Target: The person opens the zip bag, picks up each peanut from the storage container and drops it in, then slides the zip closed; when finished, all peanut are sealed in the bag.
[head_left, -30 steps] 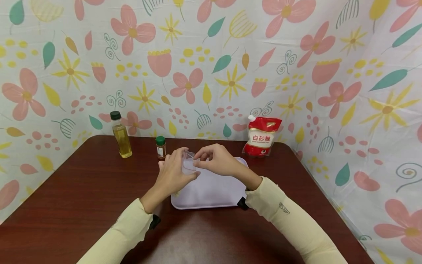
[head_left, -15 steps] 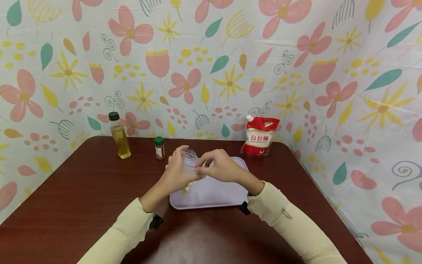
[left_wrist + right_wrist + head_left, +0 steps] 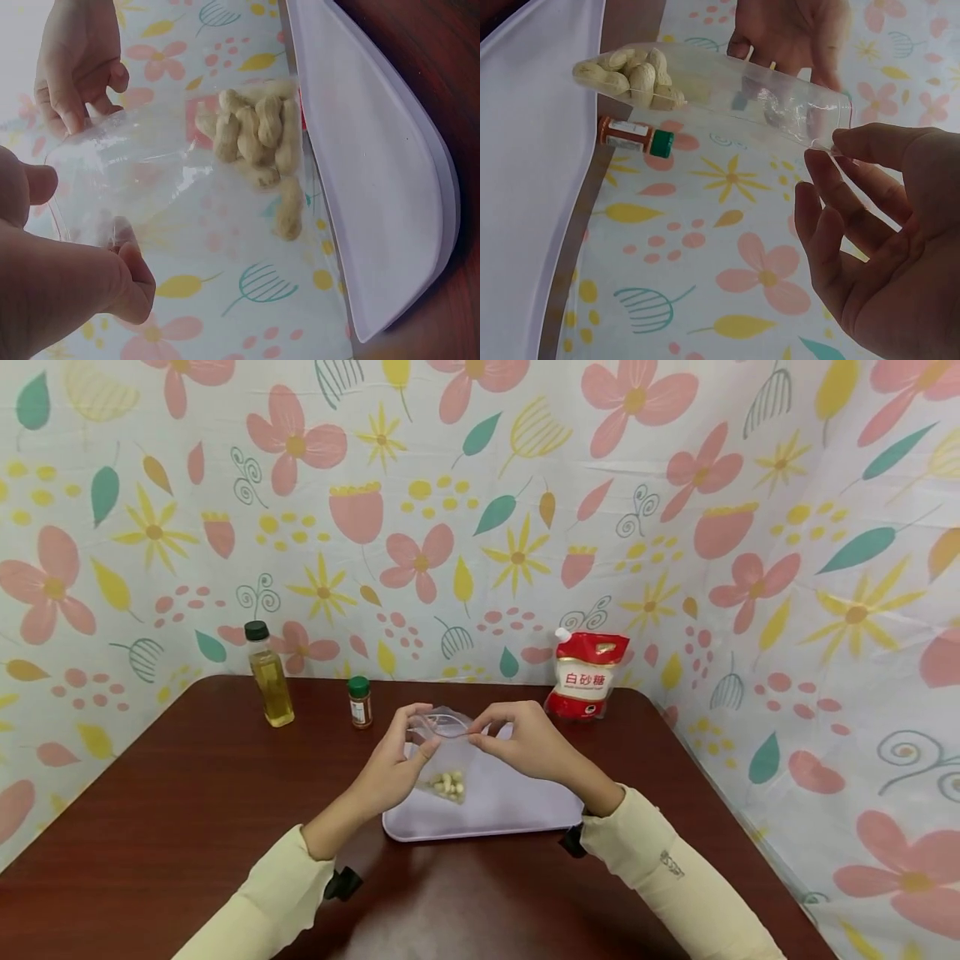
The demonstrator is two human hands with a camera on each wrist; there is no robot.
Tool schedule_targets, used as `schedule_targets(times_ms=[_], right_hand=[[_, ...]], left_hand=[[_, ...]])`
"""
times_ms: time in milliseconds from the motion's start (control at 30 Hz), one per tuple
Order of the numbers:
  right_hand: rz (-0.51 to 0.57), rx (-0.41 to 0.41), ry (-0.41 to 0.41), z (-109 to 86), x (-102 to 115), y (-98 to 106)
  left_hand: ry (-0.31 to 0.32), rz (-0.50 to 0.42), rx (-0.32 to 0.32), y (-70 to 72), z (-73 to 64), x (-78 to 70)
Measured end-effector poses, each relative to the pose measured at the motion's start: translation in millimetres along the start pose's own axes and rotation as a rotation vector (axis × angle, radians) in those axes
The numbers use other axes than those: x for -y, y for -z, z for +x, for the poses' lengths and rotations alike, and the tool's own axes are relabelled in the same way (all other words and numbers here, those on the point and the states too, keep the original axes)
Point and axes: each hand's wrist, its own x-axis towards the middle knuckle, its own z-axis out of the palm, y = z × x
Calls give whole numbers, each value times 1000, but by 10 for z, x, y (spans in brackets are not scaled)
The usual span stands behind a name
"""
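Between both hands hangs a clear zip bag (image 3: 442, 752), its mouth spread apart at the top. Unshelled peanuts (image 3: 259, 131) are gathered at the bottom of the bag, over the lilac tray (image 3: 495, 810). My left hand (image 3: 393, 760) grips one side of the bag's mouth, thumb toward me. On the other side, my right hand (image 3: 525, 743) pinches the rim between thumb and forefinger. The right wrist view shows that pinch at the bag's corner, with the other fingers (image 3: 832, 191) loosely bent below it.
A bottle of yellow oil (image 3: 272, 681) and a green-capped spice jar (image 3: 360, 703) stand at the back left of the dark wooden table (image 3: 187, 793). At the back right is a red and white sugar pouch (image 3: 587, 677). A flowered curtain (image 3: 465, 527) rises behind the table.
The bag has been drawn wider, its mouth now opened out between the hands. My right hand has shifted right, and the peanuts have come into plain sight below.
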Motion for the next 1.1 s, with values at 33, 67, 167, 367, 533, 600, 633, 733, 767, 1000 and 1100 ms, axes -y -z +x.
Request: schedule_targets(times_ms=[33,67,167,367,533,600,633,733,767,1000,1100], right_hand=[[-2,-5,2,-10,2,15],[-3,-10,2,-20,4,29],[-8,-20,-10,-51,23,61],[-6,-42,-16,-96,39,139],[9,-60,-13,-131,38,187],[10,-69,-12,-149,39,203],[9,-73,-11,-155,35,202],[13,-91,-6,-173,12,202],[12,-98,-6,-179,4,204],[5,-120,-14,-224,-35,232],[10,-129,-14,-248,-50,242]], left_hand=[[-11,3,-7,-1,0,-5],[-24,5,-12,-2,0,-10],[-36,25,-25,3,-2,-21],[-45,40,-69,10,23,-40],[-54,38,-90,20,47,-53],[-56,49,-92,31,57,-61],[-54,57,-95,40,60,-57],[-49,76,-101,61,76,-56],[-47,82,-99,65,84,-55],[-27,142,-89,57,117,-84],[-36,174,-102,53,117,-94]])
